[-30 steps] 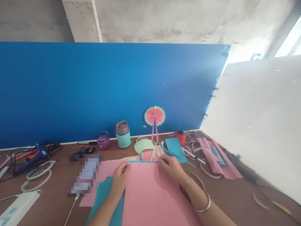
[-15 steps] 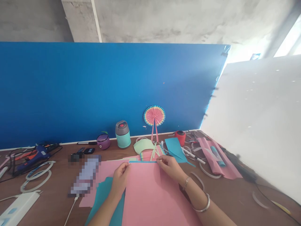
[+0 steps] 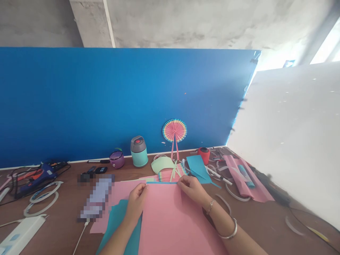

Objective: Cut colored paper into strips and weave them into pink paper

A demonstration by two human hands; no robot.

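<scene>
A large sheet of pink paper (image 3: 170, 219) lies in front of me, with a narrow blue strip (image 3: 162, 182) along its far edge. My left hand (image 3: 136, 200) pinches the sheet's far left corner. At the far right corner, the thumb and fingers of my right hand (image 3: 193, 189) are closed on the same edge. Teal paper (image 3: 114, 221) sticks out under my left forearm, and another pink sheet (image 3: 120, 191) lies beneath it. Just beyond my hands are a pleated striped paper piece (image 3: 166, 175) and pale green strips (image 3: 174, 170).
A round paper fan (image 3: 174, 131) leans on the blue partition (image 3: 106, 106). Along the back stand a purple pot (image 3: 117, 160), a teal flask (image 3: 139, 156) and a red speaker (image 3: 204, 156). A blurred phone (image 3: 98, 198), glue gun (image 3: 39, 179) and power strip (image 3: 22, 235) lie left.
</scene>
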